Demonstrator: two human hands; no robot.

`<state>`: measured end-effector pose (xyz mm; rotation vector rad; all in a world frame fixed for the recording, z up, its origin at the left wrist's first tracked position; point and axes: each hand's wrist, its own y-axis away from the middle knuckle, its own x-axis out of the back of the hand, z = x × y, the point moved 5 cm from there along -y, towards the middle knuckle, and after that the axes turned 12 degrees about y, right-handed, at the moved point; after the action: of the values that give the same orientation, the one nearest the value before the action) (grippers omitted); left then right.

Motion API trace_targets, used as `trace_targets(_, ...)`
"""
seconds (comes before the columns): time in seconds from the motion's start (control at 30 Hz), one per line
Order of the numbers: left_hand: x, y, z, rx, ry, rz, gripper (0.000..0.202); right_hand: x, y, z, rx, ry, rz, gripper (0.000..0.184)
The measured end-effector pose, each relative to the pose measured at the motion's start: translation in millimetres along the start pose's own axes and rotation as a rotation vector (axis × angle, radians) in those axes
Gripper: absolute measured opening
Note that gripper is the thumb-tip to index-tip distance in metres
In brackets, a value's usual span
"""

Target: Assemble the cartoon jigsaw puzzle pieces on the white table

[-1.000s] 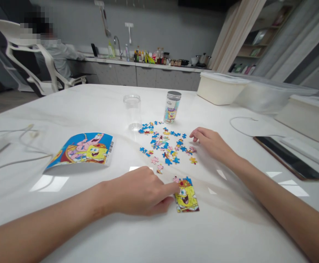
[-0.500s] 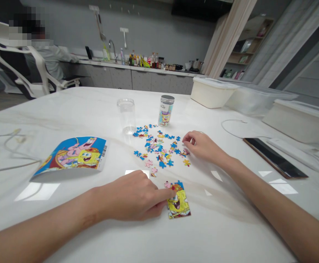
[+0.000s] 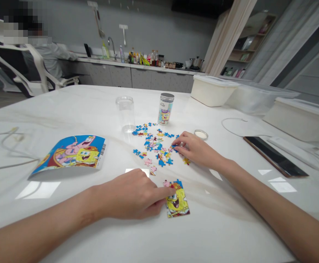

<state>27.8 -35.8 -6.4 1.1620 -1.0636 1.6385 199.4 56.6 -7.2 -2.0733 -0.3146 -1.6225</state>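
Note:
A joined section of jigsaw puzzle (image 3: 179,204) with a yellow cartoon face lies on the white table near me. My left hand (image 3: 137,195) rests at its left side, index finger stretched out onto the section's top and the other fingers curled, gripping nothing. Farther off, loose puzzle pieces (image 3: 161,162) in blue, pink and yellow lie in a scattered heap. At the heap's right edge is my right hand (image 3: 191,147), thumb and fingertips pinched on a small puzzle piece (image 3: 172,148) that is largely hidden. A pink piece (image 3: 153,170) lies just beyond the joined section.
Left lies a curled picture sheet (image 3: 77,153). Behind the pieces stand a clear open jar (image 3: 126,115) and a lidded jar (image 3: 165,109). A round lid (image 3: 201,134), a dark tablet-like slab (image 3: 271,155), cables and storage boxes (image 3: 213,91) are right. A person (image 3: 47,60) sits far left.
My right hand has shifted left over the heap's right edge, its fingertips closing among the pieces. The round lid behind it now shows. My left hand stays on the joined section.

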Motion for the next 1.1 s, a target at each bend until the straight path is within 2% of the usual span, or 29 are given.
trace_targets(0.2,0.5,-0.2,0.4,0.004,-0.003,-0.012,0.03,9.7,-3.7,-3.8,-0.041,-0.107,0.081,0.017)
trace_targets(0.33,0.4,-0.3,0.7,0.003,-0.003,-0.01,0.031,6.6,-6.3,1.4,-0.136,-0.339,0.042,0.021)
trace_targets(0.4,0.0,-0.4,0.5,0.007,-0.004,-0.012,0.031,5.0,-6.6,7.3,-0.198,-0.379,0.048,0.022)
trace_targets(0.53,-0.5,-0.8,-0.2,0.028,-0.003,-0.029,0.029,7.7,-5.1,20.9,-0.324,-0.322,0.138,0.018)
trace_targets(0.63,0.1,-0.9,0.1,0.032,-0.003,-0.029,0.028,11.3,-3.8,25.2,-0.351,-0.242,0.185,0.014)
trace_targets(0.73,0.3,-0.7,0.5,0.035,-0.002,-0.034,0.028,14.3,-2.4,24.5,-0.333,-0.15,0.203,0.019)
trace_targets(0.9,0.9,-0.9,1.0,0.039,-0.001,-0.034,0.028,10.2,-0.9,24.4,-0.309,-0.093,0.11,0.023)
trace_targets(1.0,1.4,-1.2,1.1,0.036,0.0,-0.029,0.027,8.9,-0.8,28.9,-0.296,-0.043,0.161,0.033)
trace_targets(1.1,2.0,-1.3,1.3,0.029,0.006,-0.009,0.026,4.5,-1.8,31.2,-0.213,-0.004,0.19,0.045)
